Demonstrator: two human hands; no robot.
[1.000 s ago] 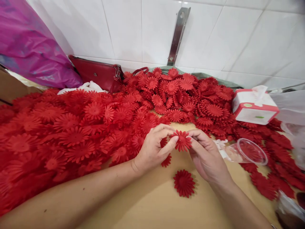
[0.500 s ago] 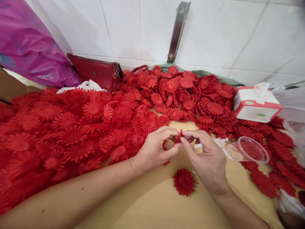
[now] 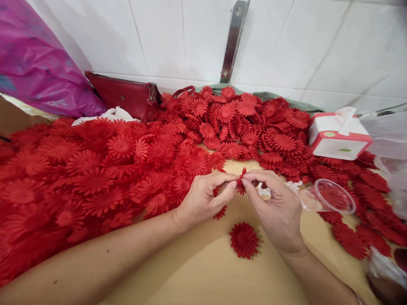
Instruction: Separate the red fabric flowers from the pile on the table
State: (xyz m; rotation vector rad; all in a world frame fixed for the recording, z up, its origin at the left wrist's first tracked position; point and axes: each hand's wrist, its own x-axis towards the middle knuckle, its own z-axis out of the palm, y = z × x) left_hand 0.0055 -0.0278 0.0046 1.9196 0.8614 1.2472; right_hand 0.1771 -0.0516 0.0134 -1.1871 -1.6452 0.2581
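I observe the flower heap [image 3: 95, 178] spread across the left and back of the table [image 3: 190, 271]. My left hand [image 3: 203, 197] and right hand [image 3: 278, 207] meet above the table's bare middle; the fingertips of both pinch the held red flower [image 3: 242, 181], seen nearly edge-on. The tissue box [image 3: 340, 135] sits at back right. The clear plastic cup [image 3: 327, 197] lies right of my right hand. The single dark red flower [image 3: 244, 240] rests below both hands.

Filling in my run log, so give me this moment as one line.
left hand: fingers pinching small red flower | right hand: fingers pinching same | nearer: darker flower on table | behind: flower heap
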